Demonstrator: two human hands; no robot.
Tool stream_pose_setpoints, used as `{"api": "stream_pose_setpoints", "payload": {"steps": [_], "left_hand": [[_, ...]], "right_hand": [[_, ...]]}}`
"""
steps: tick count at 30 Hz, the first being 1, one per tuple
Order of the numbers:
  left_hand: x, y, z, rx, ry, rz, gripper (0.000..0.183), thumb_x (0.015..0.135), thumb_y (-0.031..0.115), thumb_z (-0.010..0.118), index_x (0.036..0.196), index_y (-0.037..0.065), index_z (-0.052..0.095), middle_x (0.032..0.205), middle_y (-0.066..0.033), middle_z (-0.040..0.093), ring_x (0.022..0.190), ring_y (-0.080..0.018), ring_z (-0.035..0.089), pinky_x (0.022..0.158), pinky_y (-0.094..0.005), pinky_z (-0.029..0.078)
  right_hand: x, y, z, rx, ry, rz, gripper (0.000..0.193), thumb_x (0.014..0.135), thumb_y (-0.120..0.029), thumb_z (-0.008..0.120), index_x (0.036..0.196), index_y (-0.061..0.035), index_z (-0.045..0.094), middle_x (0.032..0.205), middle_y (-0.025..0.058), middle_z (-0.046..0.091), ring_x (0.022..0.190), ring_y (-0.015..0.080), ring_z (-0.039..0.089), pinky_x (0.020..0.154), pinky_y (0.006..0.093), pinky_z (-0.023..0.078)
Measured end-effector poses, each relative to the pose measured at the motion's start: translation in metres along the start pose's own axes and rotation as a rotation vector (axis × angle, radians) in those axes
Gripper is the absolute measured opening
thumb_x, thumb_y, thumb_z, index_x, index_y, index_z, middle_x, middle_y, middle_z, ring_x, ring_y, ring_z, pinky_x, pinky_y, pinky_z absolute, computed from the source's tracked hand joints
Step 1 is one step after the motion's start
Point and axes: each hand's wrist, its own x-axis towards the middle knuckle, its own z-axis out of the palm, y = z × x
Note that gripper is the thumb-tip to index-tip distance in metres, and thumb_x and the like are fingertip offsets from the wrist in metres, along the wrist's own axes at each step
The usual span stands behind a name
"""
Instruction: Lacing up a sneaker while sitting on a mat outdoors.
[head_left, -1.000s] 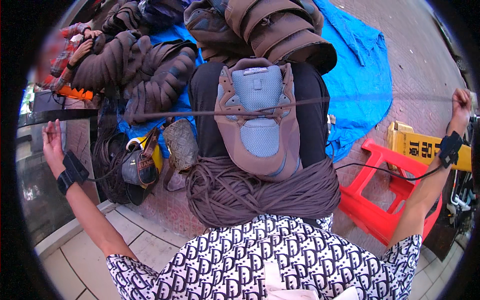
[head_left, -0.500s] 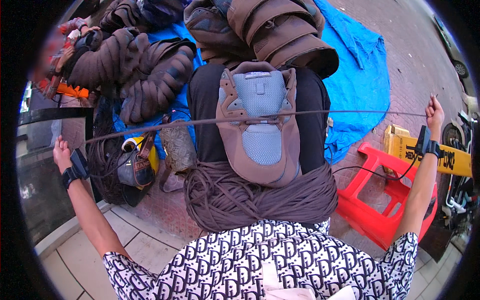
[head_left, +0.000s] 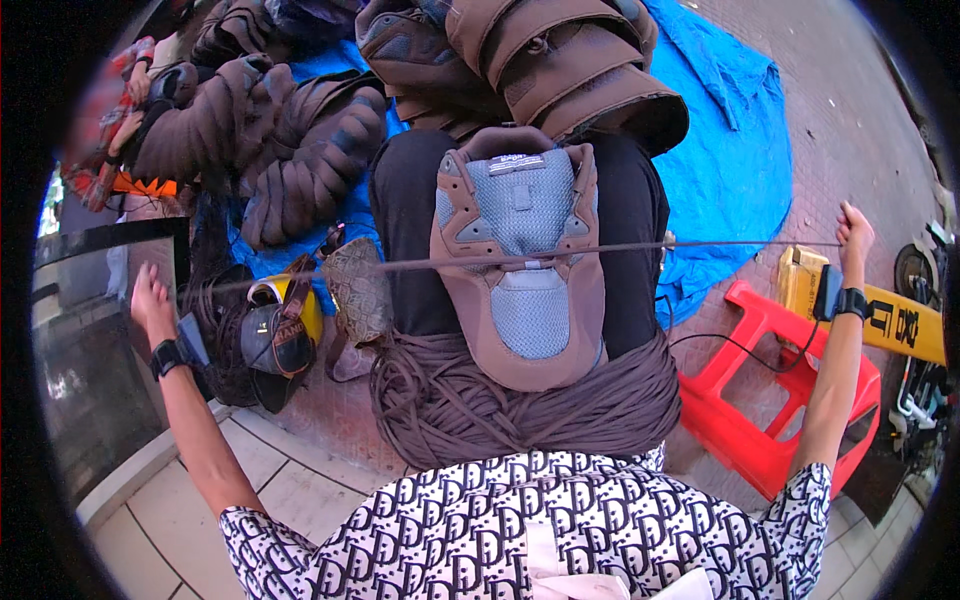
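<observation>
A brown shoe upper (head_left: 525,290) with blue-grey mesh on its tongue and toe lies across my lap, toe toward me. One dark shoelace (head_left: 420,264) runs through its lowest eyelets and stretches out sideways to both hands. At the far left my left hand (head_left: 152,305) is closed around one end, slightly blurred. My right hand (head_left: 855,232), out at the right, pinches the other end with its fingers closed. Between the upper and my patterned shirt sits a thick bundle of loose laces (head_left: 430,410).
Stacked brown uppers (head_left: 590,90) stand beyond my knees on a blue tarp (head_left: 720,150), with more rows (head_left: 315,165) at the left. A red plastic stool (head_left: 745,375) is at my right. Bags (head_left: 355,290) lie at my left. Another person's hand (head_left: 125,130) shows at far left.
My left hand has shifted slightly right, and its end of the lace is now blurred. My right hand is a little lower, and the lace slants less. The upper remains on my lap.
</observation>
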Motion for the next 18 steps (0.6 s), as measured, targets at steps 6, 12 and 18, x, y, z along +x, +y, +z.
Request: {"api": "stream_pose_setpoints", "payload": {"steps": [6, 12, 18], "left_hand": [[-0.195, 0.061, 0.148, 0.128, -0.736, 0.39, 0.029, 0.083, 0.012, 0.051, 0.109, -0.001, 0.055, 0.072, 0.001, 0.055, 0.052, -0.0018, 0.037, 0.045, -0.0161, 0.029], [-0.338, 0.061, 0.211, 0.305, -0.982, 0.885, 0.008, 0.08, 0.004, 0.056, 0.087, 0.0, 0.058, 0.077, -0.0081, 0.06, 0.069, -0.0131, 0.059, 0.066, -0.0247, 0.046], [-0.356, 0.037, 0.219, 0.287, -1.048, 0.797, 0.008, 0.076, 0.002, 0.058, 0.083, -0.001, 0.058, 0.078, -0.0135, 0.06, 0.072, -0.0264, 0.06, 0.066, -0.0307, 0.047]], "right_hand": [[-0.127, -0.071, 0.103, 0.028, -0.652, -0.421, 0.021, 0.083, -0.016, 0.054, 0.093, -0.0002, 0.064, 0.064, -0.0006, 0.051, 0.044, 0.0015, 0.033, 0.04, 0.0171, 0.022], [-0.283, -0.114, 0.194, -0.092, -1.178, -0.874, 0.015, 0.074, -0.009, 0.056, 0.083, -0.0006, 0.065, 0.078, 0.0027, 0.06, 0.055, 0.0053, 0.05, 0.048, 0.0177, 0.038], [-0.349, -0.107, 0.242, -0.181, -1.322, -0.706, 0.014, 0.071, -0.005, 0.063, 0.084, 0.0019, 0.065, 0.078, 0.0061, 0.062, 0.059, 0.0101, 0.056, 0.05, 0.0215, 0.045]]}}
